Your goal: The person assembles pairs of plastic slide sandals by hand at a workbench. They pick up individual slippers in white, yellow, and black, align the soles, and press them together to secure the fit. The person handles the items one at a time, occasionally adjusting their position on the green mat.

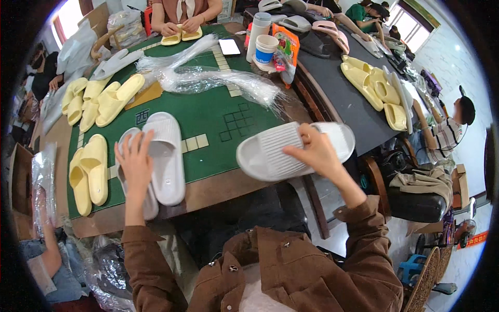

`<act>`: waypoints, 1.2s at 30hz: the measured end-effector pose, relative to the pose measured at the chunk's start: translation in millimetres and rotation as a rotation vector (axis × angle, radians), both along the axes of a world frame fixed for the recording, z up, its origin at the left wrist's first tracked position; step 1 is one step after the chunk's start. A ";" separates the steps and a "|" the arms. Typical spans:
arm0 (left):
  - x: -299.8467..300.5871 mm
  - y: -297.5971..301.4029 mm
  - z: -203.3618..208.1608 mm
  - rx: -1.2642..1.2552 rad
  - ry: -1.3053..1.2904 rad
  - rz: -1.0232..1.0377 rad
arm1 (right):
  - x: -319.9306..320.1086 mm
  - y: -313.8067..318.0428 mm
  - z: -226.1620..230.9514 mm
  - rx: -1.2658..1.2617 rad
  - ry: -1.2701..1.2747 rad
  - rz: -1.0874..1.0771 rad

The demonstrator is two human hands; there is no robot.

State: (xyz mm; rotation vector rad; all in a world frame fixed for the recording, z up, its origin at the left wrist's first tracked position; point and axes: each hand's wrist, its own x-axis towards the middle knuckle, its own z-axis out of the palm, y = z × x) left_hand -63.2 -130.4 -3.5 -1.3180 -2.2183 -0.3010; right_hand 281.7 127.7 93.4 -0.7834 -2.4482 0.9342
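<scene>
Found left hand (136, 164) lowered from above onto left gray slipper (150, 203), with wrist nearly straight and forearm close to upright. Noted fingers spread and slightly bent over the strap; cannot tell whether grasping or merely resting. Recorded right gray slipper (169, 161) directly alongside, sole down at the front of green mat (208, 112).

Found right hand (321, 156) angled up and leftward from a brown cuff, clenched on held gray slipper (266, 155): thumb laid across the ribbed strap, fingers hooked at the opening. Observed that slipper lying crosswise, toe to the left, extending past the right front edge of table (221, 186). Logged yellow slippers (96, 169) near left hand, farther left.
</scene>
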 end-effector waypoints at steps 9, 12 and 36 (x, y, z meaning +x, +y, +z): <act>-115.5 -91.6 -12.4 -0.119 0.084 0.414 | -108.5 -47.2 -69.5 -0.081 0.286 0.146; -120.4 -95.8 -12.4 -0.178 0.056 0.521 | -97.4 -41.5 -69.8 0.070 0.303 0.178; 140.5 104.2 19.9 0.396 -0.300 -0.052 | -71.5 -4.8 -63.4 0.410 -0.395 -0.265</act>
